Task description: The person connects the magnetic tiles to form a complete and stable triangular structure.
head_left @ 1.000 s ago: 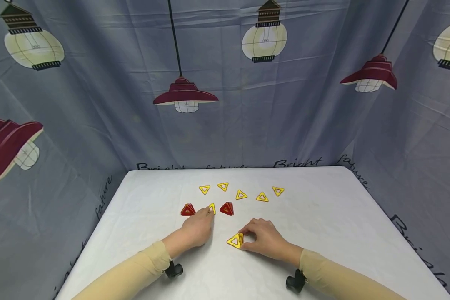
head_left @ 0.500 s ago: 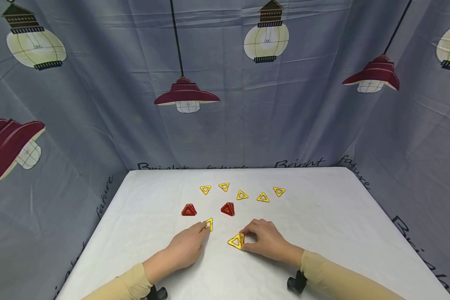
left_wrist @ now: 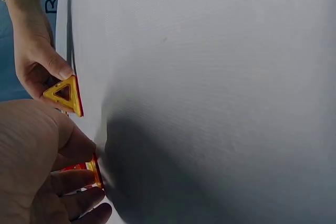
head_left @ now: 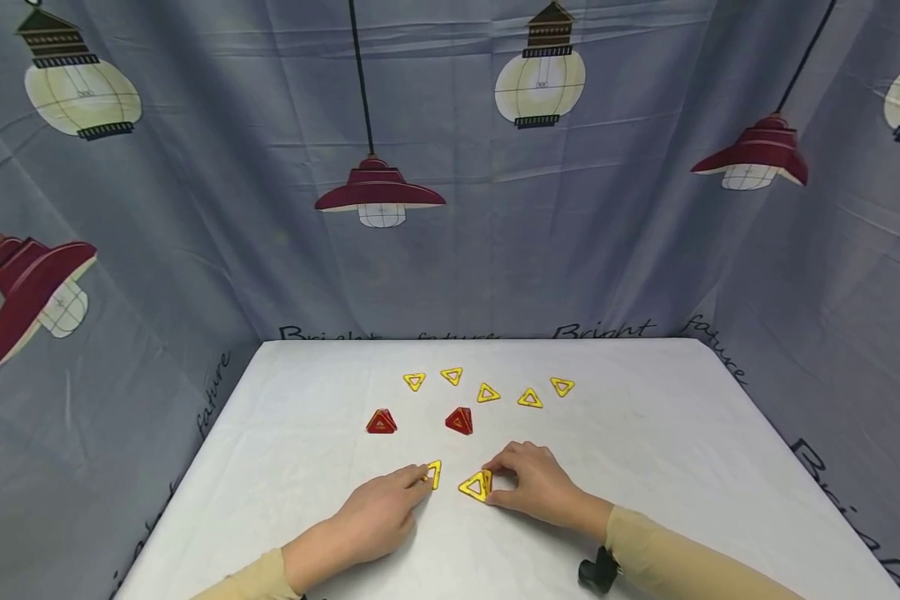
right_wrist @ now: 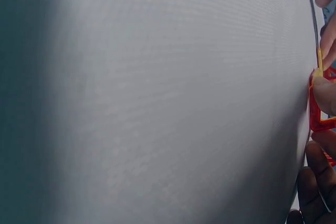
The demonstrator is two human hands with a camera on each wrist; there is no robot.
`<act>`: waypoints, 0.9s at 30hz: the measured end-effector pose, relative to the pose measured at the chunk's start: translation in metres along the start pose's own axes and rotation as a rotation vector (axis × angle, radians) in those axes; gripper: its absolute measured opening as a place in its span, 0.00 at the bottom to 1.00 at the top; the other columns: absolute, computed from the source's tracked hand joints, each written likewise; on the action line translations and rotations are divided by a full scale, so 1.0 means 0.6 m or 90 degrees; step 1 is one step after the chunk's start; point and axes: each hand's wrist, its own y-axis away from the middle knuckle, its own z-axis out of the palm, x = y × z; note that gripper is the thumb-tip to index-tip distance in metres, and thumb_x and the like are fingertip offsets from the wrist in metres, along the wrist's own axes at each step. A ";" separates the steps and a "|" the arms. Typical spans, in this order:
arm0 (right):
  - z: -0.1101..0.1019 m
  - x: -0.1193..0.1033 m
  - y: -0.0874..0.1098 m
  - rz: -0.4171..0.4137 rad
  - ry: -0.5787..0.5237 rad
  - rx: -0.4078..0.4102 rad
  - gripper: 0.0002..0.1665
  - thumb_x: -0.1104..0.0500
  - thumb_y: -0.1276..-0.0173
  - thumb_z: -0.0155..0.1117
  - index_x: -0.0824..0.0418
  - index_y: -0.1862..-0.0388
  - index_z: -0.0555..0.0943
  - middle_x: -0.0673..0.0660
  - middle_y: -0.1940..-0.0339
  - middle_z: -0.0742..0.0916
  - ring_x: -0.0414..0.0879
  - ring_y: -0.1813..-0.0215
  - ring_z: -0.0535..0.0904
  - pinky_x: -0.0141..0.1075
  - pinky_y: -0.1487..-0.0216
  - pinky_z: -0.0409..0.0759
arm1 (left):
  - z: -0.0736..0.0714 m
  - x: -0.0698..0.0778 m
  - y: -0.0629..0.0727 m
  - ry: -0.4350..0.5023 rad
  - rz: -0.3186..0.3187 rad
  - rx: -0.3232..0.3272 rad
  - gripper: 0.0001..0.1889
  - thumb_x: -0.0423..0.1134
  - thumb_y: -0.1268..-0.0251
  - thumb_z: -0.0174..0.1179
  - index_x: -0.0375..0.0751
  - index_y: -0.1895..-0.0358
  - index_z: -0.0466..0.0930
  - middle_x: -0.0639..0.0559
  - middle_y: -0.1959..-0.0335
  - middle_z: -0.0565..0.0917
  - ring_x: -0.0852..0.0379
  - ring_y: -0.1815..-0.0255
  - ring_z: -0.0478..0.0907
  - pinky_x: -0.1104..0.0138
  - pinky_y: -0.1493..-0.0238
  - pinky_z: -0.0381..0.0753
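My left hand (head_left: pixel 378 512) pinches a yellow triangular magnetic tile (head_left: pixel 436 474) at its fingertips, left of my right hand. The fingers cover part of this tile in the head view; its red edge (left_wrist: pixel 98 172) shows in the left wrist view. My right hand (head_left: pixel 536 487) holds yellow triangular tiles (head_left: pixel 473 487) between thumb and fingers, two of them meeting at an angle. A small gap separates the left hand's tile from these. In the right wrist view, the right thumb (right_wrist: pixel 326 95) lies against the held piece at the frame's edge.
Two red pyramids (head_left: pixel 381 422) (head_left: pixel 459 421) stand beyond the hands on the white table (head_left: pixel 682 467). Farther back, several yellow triangular tiles (head_left: pixel 488 392) lie flat in a loose row. A grey-blue curtain (head_left: pixel 450 275) with printed lamps surrounds the table's back and sides.
My left hand has drawn its yellow tile from between the red pyramids toward the near side, then rightward, close to the right hand's tiles. The right hand keeps its grip in place.
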 end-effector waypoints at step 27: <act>-0.001 0.000 0.003 -0.005 -0.001 -0.002 0.22 0.42 0.43 0.79 0.46 0.50 0.88 0.36 0.60 0.80 0.36 0.57 0.72 0.45 0.50 0.71 | 0.017 -0.019 -0.060 0.150 -0.102 0.136 0.24 0.51 0.42 0.75 0.47 0.44 0.85 0.55 0.51 0.78 0.53 0.48 0.71 0.54 0.47 0.73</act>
